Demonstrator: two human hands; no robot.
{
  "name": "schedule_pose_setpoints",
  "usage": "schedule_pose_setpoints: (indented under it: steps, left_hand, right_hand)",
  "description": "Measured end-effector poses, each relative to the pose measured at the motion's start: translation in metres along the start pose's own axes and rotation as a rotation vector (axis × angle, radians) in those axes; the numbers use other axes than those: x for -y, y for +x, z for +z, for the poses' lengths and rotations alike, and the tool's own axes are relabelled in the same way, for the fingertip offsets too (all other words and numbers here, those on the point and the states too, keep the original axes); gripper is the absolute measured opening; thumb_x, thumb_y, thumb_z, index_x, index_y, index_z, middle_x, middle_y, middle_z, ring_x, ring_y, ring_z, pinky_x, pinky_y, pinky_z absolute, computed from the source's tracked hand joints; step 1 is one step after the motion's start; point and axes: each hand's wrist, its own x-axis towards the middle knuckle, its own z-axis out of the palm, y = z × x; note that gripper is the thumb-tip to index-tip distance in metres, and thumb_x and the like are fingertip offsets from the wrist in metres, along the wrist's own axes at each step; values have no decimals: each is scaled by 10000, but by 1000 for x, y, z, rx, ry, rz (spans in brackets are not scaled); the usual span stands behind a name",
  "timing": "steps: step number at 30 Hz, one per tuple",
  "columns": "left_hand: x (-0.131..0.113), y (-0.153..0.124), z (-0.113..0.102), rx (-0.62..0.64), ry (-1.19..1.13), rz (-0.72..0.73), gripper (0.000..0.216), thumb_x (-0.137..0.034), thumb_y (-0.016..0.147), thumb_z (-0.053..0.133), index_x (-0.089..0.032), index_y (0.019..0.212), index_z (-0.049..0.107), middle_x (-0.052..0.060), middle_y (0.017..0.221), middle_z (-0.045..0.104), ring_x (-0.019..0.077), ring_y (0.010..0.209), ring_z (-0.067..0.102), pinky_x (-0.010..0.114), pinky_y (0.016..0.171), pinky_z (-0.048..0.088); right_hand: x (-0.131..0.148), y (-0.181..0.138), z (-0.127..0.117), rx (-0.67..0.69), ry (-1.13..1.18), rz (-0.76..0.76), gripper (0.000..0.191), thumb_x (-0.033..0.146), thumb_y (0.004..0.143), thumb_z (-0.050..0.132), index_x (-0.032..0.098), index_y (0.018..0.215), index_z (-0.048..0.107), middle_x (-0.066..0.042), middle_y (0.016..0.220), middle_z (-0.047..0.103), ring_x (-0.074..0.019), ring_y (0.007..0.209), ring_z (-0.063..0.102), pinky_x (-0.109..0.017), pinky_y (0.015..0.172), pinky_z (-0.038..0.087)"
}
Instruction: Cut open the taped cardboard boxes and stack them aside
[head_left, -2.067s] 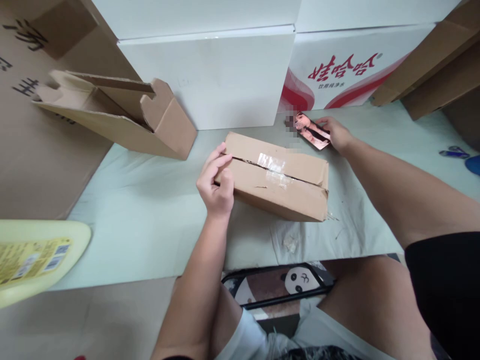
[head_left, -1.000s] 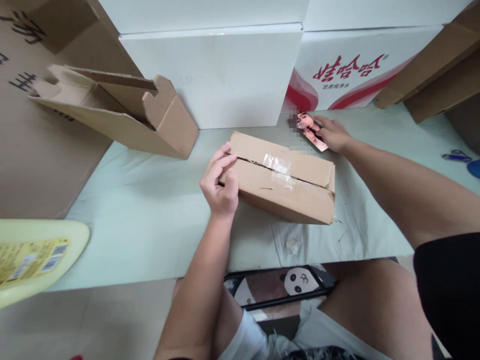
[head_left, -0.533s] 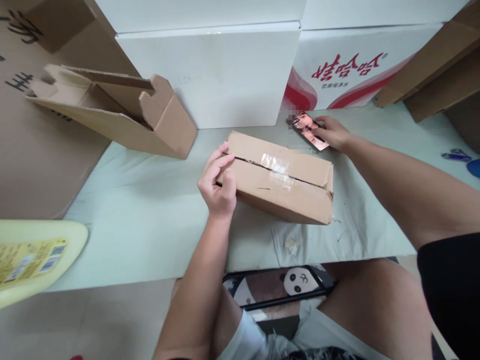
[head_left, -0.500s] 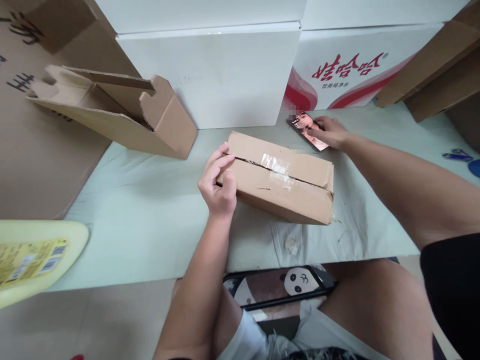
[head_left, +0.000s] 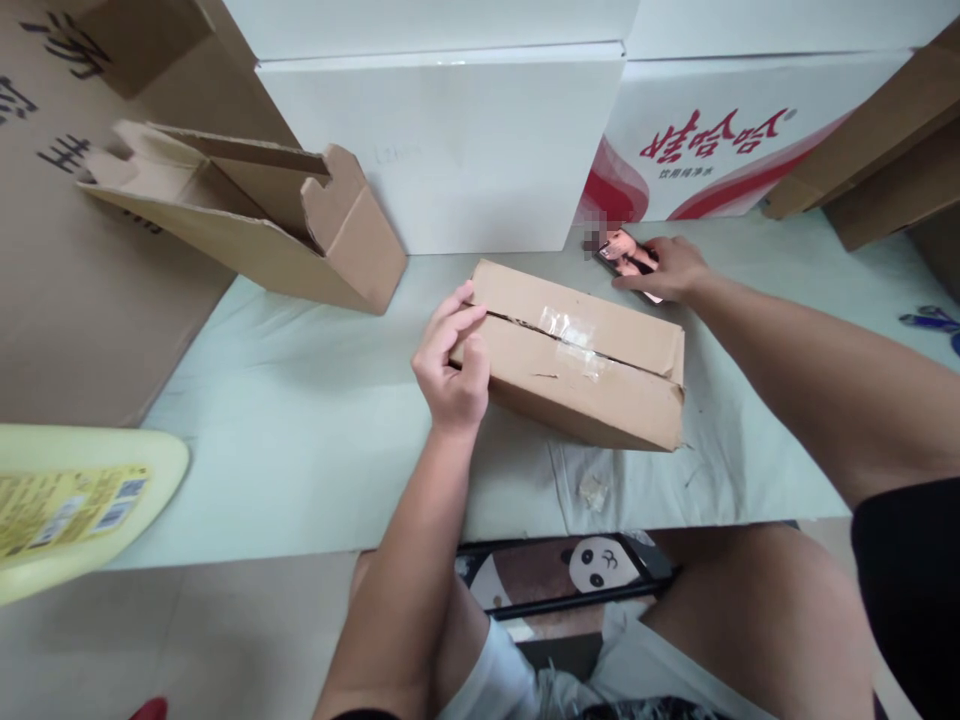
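Note:
A taped brown cardboard box (head_left: 577, 350) lies at a slant on the table in front of me. My left hand (head_left: 454, 355) is closed around its left end, with fingers on the top flap and the thumb bent at the near side. Beyond the box, a smartphone (head_left: 628, 252) with a lit picture on its screen lies near the white cartons. My right hand (head_left: 667, 268) grips the phone's right side, the thumb toward its near edge and the other fingers at the far edge. Part of the phone is hidden under this hand.
An open cardboard box (head_left: 247, 220) stands at the back left. White cartons (head_left: 442, 160) line the back, one with red lettering. A yellow-labelled pale container (head_left: 90, 500) is at the left edge. A blue object (head_left: 930, 320) lies far right. Clear tape scrap (head_left: 594, 490) sits near the front edge.
The whole view has shifted slightly, so everything appears a bit farther right. My right thumb has moved down toward the phone's near edge. My left hand keeps its hold on the box.

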Motion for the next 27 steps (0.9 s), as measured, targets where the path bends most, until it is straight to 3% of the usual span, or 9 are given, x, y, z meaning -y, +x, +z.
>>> schedule_pose_setpoints:
  steps: [3,9,12,16,21,23,25,27]
  left_hand:
    - [0,0,0,12,2,-6,220,-175,927,569,-203,1023,765,87,1249,762,241,1189,723,454,1069,581]
    - [1,-1,-1,16,67,-22,219,-215,942,553,-203,1002,763,86,1248,764,251,1202,720,479,1087,572]
    - [0,0,-1,16,62,-22,219,-202,932,556,-204,999,765,84,1247,764,249,1197,722,477,1082,574]
    - [0,0,-1,12,35,-6,231,-164,916,558,-202,1006,768,87,1248,765,240,1191,724,457,1073,579]
    - [1,-1,-1,15,57,-3,226,-194,935,553,-200,1016,764,89,1248,761,248,1194,721,465,1074,580]
    - [2,-1,0,17,73,-4,225,-203,939,551,-202,1012,764,86,1238,762,250,1193,720,472,1081,575]
    - [2,-1,0,13,87,-11,227,-215,947,547,-205,1010,764,84,1233,761,252,1194,718,480,1088,570]
    - [2,-2,-1,12,101,-27,231,-225,955,542,-207,1016,765,82,1238,759,257,1210,710,488,1099,561]
  right_hand:
    - [6,-3,-3,28,-35,54,770,670,687,751,245,1308,588,-186,1326,562,-424,1227,536,-564,1032,478]
    - [15,0,-9,46,-37,-8,896,568,707,796,244,1487,494,-188,1537,500,-495,1422,429,-669,1154,347]
    - [19,-1,-11,2,-10,-55,825,488,768,775,274,1500,461,-149,1557,517,-467,1464,398,-693,1189,278]
    - [31,-16,-7,-109,85,-107,729,444,839,691,256,1495,433,-135,1633,427,-427,1525,320,-651,1235,233]
    - [52,-72,-8,-369,567,-167,483,429,889,523,229,1328,509,-159,1514,555,-312,1454,486,-480,1231,358]
    - [59,-108,-15,-488,748,-88,426,396,878,442,245,1268,518,-146,1487,571,-301,1431,529,-483,1156,449]
    - [64,-146,-22,-501,877,16,410,362,864,381,296,1244,520,-98,1511,557,-291,1417,556,-492,1098,497]
    - [69,-180,-26,-507,962,14,335,332,844,414,316,1142,565,-75,1425,626,-303,1362,605,-514,1083,506]
